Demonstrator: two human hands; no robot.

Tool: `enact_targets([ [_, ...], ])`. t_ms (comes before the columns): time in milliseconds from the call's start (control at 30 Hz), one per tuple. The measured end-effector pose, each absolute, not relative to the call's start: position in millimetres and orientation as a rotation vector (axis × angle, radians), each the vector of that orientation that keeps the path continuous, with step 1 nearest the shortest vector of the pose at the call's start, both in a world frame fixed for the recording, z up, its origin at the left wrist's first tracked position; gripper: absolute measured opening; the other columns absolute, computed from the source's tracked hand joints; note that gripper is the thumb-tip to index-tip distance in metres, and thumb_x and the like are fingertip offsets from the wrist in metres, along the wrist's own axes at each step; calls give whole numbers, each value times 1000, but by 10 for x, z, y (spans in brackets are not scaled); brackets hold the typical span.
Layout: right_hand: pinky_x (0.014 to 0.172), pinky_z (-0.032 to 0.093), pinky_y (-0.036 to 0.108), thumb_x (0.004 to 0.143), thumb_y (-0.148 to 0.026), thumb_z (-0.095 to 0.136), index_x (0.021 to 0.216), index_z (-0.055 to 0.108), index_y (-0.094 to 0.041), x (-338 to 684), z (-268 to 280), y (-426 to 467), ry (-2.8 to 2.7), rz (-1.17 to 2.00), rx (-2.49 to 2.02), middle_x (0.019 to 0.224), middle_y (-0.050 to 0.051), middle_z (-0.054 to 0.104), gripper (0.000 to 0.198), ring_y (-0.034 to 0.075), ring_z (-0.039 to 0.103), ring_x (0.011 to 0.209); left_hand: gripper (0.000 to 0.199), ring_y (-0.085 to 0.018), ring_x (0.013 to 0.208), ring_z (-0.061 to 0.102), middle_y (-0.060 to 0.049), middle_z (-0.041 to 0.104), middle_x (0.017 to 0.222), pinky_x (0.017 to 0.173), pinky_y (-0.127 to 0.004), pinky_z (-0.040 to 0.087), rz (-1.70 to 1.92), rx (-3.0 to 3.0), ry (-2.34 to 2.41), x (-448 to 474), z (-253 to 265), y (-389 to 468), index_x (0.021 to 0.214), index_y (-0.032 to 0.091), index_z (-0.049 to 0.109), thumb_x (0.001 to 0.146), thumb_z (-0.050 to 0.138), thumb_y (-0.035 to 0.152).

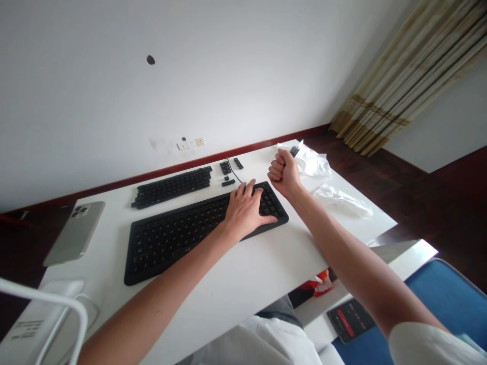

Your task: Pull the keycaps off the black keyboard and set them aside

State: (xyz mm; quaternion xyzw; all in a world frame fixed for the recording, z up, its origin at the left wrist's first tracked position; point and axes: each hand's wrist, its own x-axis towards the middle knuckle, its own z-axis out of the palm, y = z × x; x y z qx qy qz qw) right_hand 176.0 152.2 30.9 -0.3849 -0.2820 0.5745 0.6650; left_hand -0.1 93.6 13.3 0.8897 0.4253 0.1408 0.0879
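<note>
A black keyboard [173, 230] lies at an angle on the white table, its bed a grid of dark squares that look like bare key positions. My left hand [245, 210] rests on its right part, fingers spread. Above the keyboard's far right corner, my right hand [283, 172] is raised in a fist around a black slim tool [294, 151]. Only the dark end of that tool sticks out, so its kind is unclear. Behind the keyboard sit black keycaps in rows [173, 186], with smaller keycap groups [225, 168] to their right. A thin cable [233, 170] runs among them.
At the left lies a phone [76, 230], near a white device with a cable [53, 309]. Crumpled white plastic bags [314, 161] lie on the right side. A second phone [350, 320] is low at the right, by a blue seat [449, 299]. A wall stands behind the table.
</note>
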Motion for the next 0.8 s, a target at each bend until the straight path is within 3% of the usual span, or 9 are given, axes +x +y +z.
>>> enact_targets([
  [333,32,18,20,92,-45,68,69,21,-25,1692,272,1522,-602,1373,-882,49,-12,15,56,6,12,40,82,-34,143,49,-18,56,148,121,-48,38,574,2483,1218,75,70,993,130,17,60,66,95,53],
  [800,33,15,20,86,-44,74,66,23,-25,1570,284,1529,-742,1397,-924,50,-12,17,58,6,11,42,84,-37,149,43,-22,51,153,126,-50,34,642,2547,1156,41,-71,945,140,11,54,76,88,53],
])
